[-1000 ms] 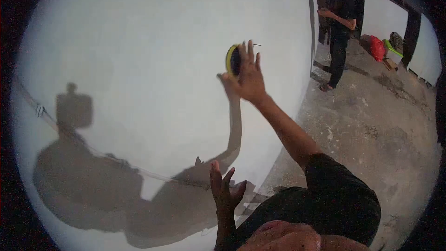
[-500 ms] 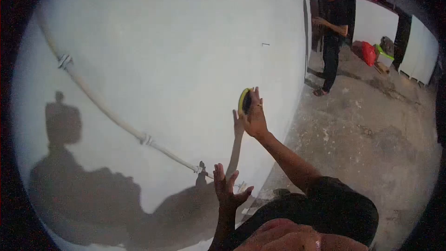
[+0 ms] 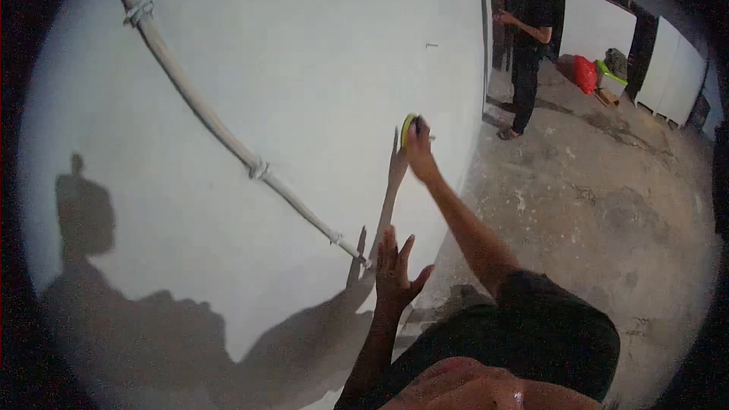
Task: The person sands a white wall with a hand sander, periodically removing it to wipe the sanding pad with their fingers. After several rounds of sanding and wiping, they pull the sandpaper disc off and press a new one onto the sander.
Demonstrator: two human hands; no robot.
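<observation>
Against the white wall [image 3: 319,68], my right hand [image 3: 419,148] is raised at the end of an outstretched arm. It holds a round pad [image 3: 408,127] with a yellow-green rim and a dark middle, its edge turned toward the wall; the fingers partly cover it. Lower down, my left hand [image 3: 395,269] is held up in front of the wall with fingers spread and thumb out to the right, holding nothing. The shadows of both hands fall close beside them on the wall.
A pale pipe [image 3: 194,95] with clamps runs diagonally down the wall. A small hook [image 3: 431,45] sticks out higher up. To the right, a person in dark clothes [image 3: 525,68] stands on the concrete floor [image 3: 577,205]. Behind are a red bag [image 3: 585,76] and white panels [image 3: 596,23].
Both hands appear higher in view, the left also farther right. The pad has turned more edge-on. The view has shifted, bringing the pipe closer.
</observation>
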